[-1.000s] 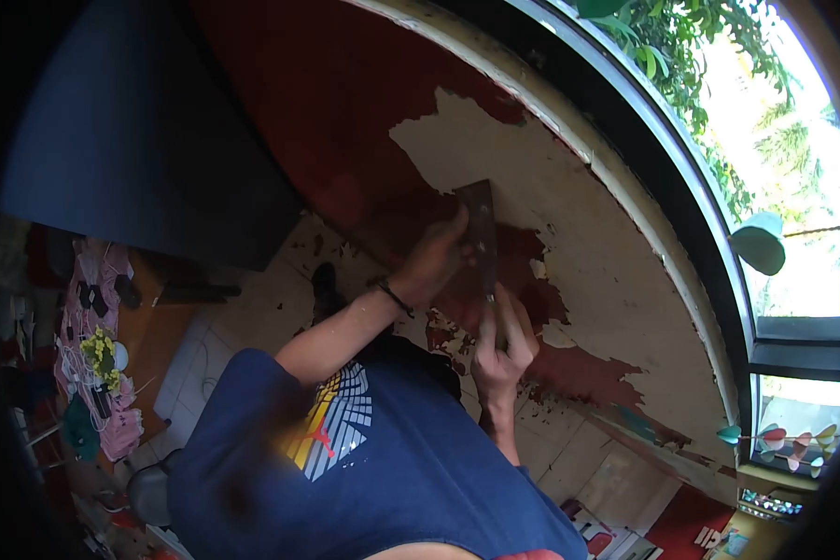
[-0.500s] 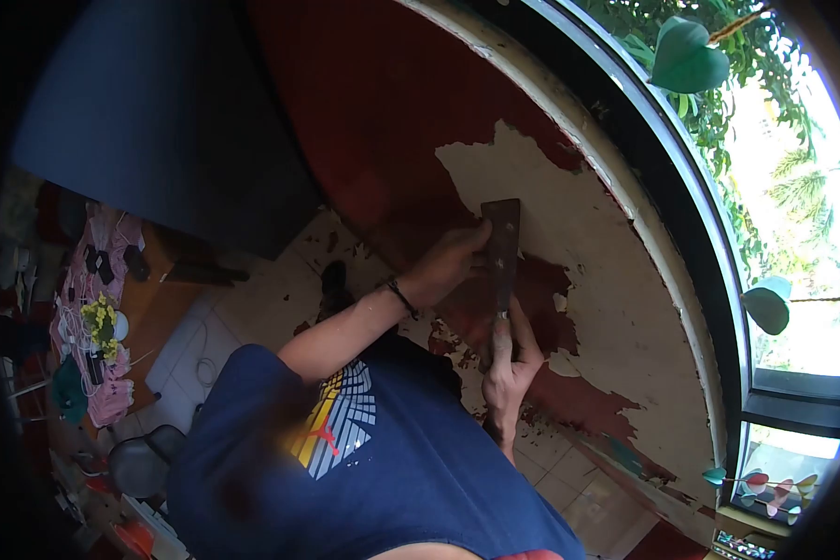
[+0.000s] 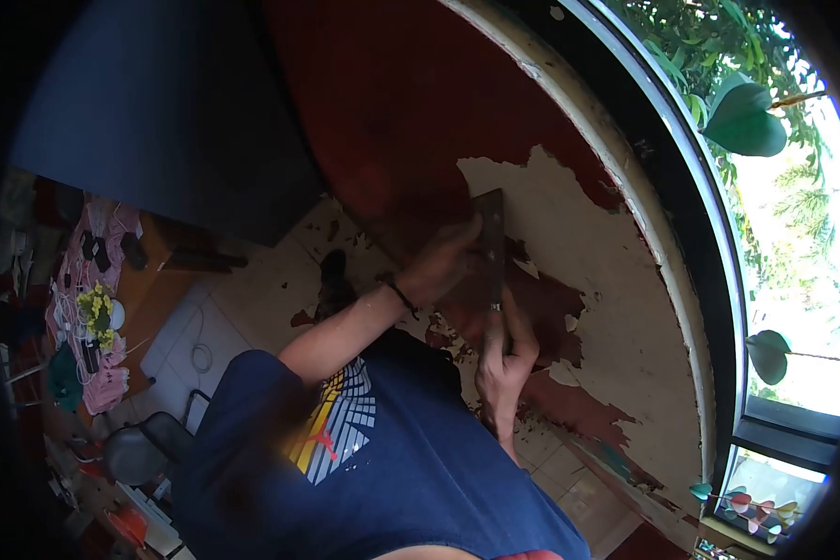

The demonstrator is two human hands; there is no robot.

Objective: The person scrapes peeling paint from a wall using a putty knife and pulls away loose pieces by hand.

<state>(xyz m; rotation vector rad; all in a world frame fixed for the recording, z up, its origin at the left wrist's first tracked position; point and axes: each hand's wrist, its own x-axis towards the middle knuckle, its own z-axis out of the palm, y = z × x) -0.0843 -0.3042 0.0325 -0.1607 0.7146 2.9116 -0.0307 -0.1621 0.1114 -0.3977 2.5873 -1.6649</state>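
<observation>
A putty knife with a broad, dark metal blade lies against the wall, its tip by the edge between red paint and bare pale surface. My right hand is closed around its handle, below the blade. At the blade's left side my left hand, a dark band on its wrist, has its fingertips on the metal; these fingers are slightly blurred and partly in shadow. Red paint remains in ragged patches around the blade. A pale stripped area spreads to the right.
A window frame curves along the right, with hanging leaf decorations before it. Paint flakes litter the tiled floor. At left stand a dark panel, a wooden table with cables and flowers, and a dark chair.
The view has shifted slightly, so the wall and window sit differently in it. The putty knife's blade has turned a little leftward, with both hands still on the tool.
</observation>
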